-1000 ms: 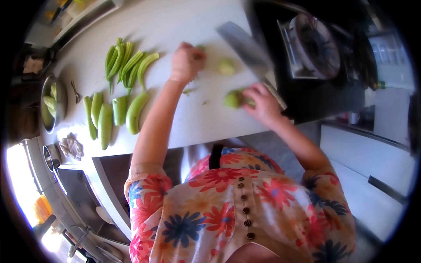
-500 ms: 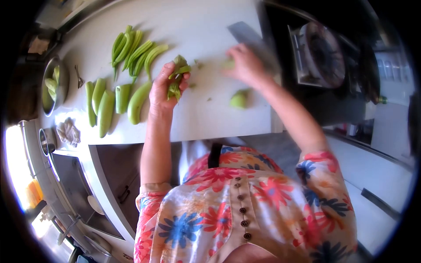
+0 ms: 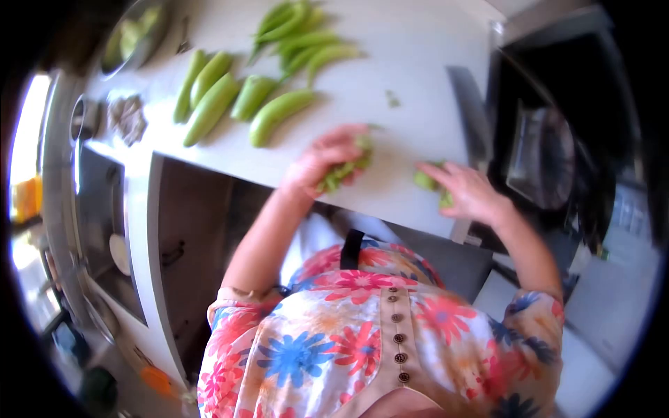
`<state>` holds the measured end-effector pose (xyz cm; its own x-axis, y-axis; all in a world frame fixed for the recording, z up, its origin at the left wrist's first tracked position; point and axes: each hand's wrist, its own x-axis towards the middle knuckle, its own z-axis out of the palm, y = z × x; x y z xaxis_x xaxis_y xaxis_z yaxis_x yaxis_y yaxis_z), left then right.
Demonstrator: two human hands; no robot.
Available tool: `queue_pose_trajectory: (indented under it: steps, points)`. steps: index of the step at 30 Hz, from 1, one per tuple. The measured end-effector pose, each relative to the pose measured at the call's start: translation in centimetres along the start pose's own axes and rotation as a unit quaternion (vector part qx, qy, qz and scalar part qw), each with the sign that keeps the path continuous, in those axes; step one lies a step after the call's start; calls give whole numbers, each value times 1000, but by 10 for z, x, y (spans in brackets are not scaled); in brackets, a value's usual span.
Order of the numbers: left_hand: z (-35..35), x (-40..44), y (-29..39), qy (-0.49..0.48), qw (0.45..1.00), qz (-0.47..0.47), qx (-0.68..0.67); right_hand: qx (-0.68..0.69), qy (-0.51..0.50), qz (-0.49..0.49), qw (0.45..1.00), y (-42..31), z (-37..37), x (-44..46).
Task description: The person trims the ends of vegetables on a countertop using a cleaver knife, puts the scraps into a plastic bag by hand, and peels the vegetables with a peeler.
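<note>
Gripping crumpled, ragged green scraps (image 3: 341, 174) in a curled left hand (image 3: 322, 157), near the smooth white countertop's (image 3: 397, 150) front edge. Touching rounded green pieces (image 3: 426, 180) with right hand (image 3: 465, 191), too blurred to judge for closure. Noting beyond: flat cleaver blade (image 3: 468, 104), smooth plump gourds (image 3: 212, 109), slender curved pods (image 3: 301, 49), round metal bowl (image 3: 156, 43).

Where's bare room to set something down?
White countertop: upper middle, between slender green pods and broad grey knife blade, beyond small green scraps; narrower patch between left hand and right hand. Crowded: left, with thick pale-green gourds.
</note>
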<state>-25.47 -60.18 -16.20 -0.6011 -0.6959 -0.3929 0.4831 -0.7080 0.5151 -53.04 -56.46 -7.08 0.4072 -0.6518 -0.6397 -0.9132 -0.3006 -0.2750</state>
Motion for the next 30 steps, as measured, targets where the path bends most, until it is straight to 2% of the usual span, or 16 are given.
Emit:
queue_pose_trajectory:
  steps: [4,8,11,13,15,16,18,19,21,23,26,29,30]
  points:
    - [4,-17,-19,-26,997,-47,-50,-74,23,-7,997,-13,3,17]
    - [-12,-46,-30,-6,995,-30,-99,-25,11,27,999,-29,-7,27]
    - [-30,-89,-33,20,991,-2,-134,55,41,-12,998,-30,-2,36]
    - [-42,-117,-48,43,989,48,-134,160,50,-15,986,-44,0,37]
    - [-54,-156,-57,100,980,78,-155,277,14,-39,960,-74,-2,47]
    - [-62,-172,-64,101,980,111,-133,283,17,-85,955,-87,3,52]
    - [-69,-206,-86,116,971,164,-128,369,-55,-85,924,-123,23,59]
    - [-73,-238,-99,139,959,208,-132,324,-66,-159,930,-158,39,70]
    - [-86,-302,-126,186,942,251,-119,321,-150,-160,921,-243,72,69]
    - [-110,-380,-165,228,908,328,-122,289,-237,-185,909,-333,120,70]
    - [-112,-526,-227,311,824,449,-153,219,-346,-305,860,-460,190,48]
    - [-83,-640,-276,439,706,532,-164,129,-461,-394,785,-574,246,21]
    - [-75,-678,-297,491,635,574,-162,99,-476,-422,765,-611,267,4]
